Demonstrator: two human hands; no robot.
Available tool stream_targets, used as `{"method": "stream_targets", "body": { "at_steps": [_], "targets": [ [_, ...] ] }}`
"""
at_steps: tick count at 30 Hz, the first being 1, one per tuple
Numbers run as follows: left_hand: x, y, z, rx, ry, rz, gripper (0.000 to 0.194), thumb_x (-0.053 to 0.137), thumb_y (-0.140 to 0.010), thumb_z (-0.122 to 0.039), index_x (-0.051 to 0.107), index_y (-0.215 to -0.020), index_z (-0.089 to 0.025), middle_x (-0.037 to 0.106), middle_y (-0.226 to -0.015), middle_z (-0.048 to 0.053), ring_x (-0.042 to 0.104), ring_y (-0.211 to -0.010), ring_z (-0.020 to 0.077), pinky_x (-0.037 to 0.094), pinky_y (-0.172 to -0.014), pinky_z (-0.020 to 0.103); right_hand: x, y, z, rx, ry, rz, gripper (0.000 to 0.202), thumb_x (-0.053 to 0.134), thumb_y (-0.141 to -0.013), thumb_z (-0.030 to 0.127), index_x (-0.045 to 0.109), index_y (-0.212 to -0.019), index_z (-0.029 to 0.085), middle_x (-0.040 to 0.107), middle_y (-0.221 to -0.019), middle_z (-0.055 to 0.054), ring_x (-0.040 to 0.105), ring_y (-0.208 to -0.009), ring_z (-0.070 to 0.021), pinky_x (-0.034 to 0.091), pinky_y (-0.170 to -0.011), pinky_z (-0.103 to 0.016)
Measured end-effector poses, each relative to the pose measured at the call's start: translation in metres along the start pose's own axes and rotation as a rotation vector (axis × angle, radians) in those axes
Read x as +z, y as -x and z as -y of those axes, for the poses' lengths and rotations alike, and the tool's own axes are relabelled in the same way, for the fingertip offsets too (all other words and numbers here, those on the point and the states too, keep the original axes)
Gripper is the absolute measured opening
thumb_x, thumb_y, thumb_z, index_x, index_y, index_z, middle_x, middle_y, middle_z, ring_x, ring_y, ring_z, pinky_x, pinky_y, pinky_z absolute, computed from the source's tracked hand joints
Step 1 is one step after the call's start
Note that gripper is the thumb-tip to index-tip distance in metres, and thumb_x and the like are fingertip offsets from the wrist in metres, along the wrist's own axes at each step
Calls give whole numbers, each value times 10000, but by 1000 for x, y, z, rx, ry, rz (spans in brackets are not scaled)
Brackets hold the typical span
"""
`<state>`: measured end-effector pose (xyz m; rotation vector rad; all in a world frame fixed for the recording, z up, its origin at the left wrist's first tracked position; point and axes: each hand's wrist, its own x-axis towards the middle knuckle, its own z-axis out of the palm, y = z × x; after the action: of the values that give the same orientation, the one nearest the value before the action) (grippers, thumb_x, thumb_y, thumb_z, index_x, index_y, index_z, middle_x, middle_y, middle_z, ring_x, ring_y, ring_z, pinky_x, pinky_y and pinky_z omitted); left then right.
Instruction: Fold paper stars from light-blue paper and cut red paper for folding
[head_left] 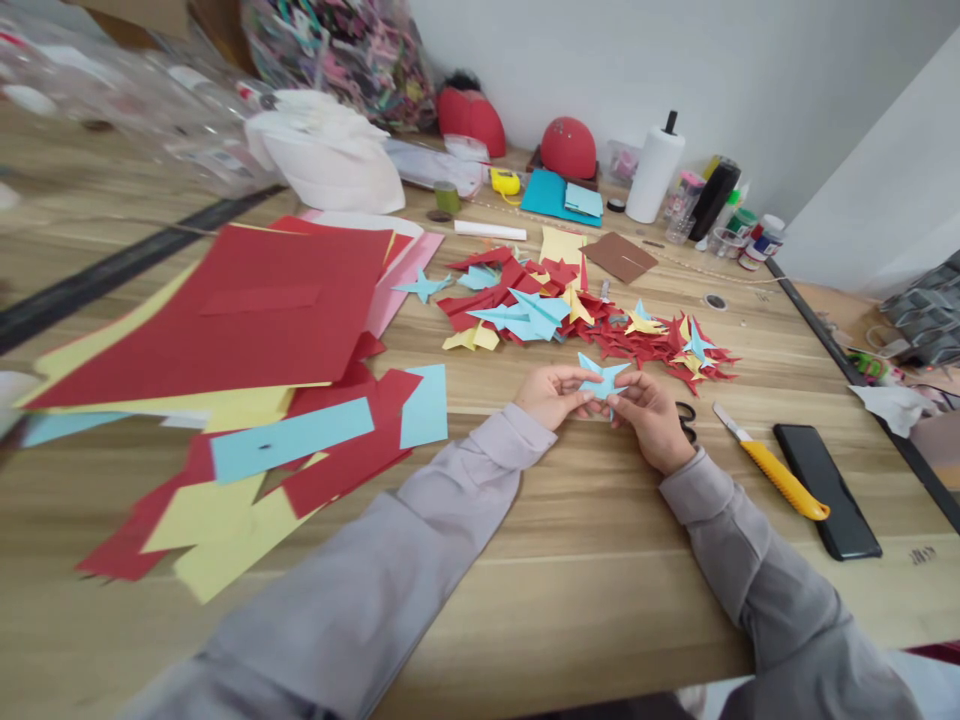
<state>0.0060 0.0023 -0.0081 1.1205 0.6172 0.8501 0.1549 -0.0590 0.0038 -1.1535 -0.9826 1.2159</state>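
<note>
Here's the left hand (553, 398) and right hand (654, 420), fingertips closed, pinching the blue folded paper (604, 382) between them! Light, even pressure should spare those slim points, creases aligned; just beyond, the heap of folded shapes (637, 348)

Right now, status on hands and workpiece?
Left hand and right hand pinching folded light-blue paper shape. Black-handled scissors partly hidden beside right hand. Nothing visibly blocking either.

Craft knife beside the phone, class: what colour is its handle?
The knife's handle is yellow, showing best in the head view.
</note>
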Motion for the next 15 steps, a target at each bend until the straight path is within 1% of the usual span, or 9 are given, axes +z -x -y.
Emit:
{"method": "stream_targets", "body": {
  "at_steps": [6, 9, 12, 15],
  "targets": [
    [1, -1, 0, 18, 5, -36, 404, 812, -528, -267, 680, -864, -85, 691, -622, 52, 669, -563, 172, 523, -499, 250, -1, 3, 1, 2, -64, 13, 303, 755, -628, 340, 586, -846, 215, 610, -640, 45, 576, -551, -108, 489, -468, -221],
    [2, -1, 1, 12, 8, -56, 404, 816, -522, -271, 683, -858, -93, 684, -599, 41, 664, -547, 169, 523, -493, 247, 0, 3, 2, -7, -76, 20, 283, 741, -652, 333, 587, -857, 214, 617, -670, 39, 583, -568, -111, 493, -457, -216],
    [2, 0, -1, -20, -4, -35, 392, 818, -525, -266, 685, -854, -99, 674, -571, 31, 656, -525, 165, 520, -486, 247, 2, 3, 1, -51, -5, -17, 328, 783, -606, 328, 566, -823, 213, 620, -637, 44, 587, -573, -113, 494, -454, -210],
    [3, 1, -3, -58, -7, -2, 394, 820, -527, -255, 678, -854, -88, 670, -551, 37, 646, -499, 163, 500, -448, 234, 2, 2, 0, -53, 35, -27, 361, 803, -577, 343, 550, -798, 209, 623, -604, 47, 593, -567, -114, 492, -458, -207]
  ]
}}
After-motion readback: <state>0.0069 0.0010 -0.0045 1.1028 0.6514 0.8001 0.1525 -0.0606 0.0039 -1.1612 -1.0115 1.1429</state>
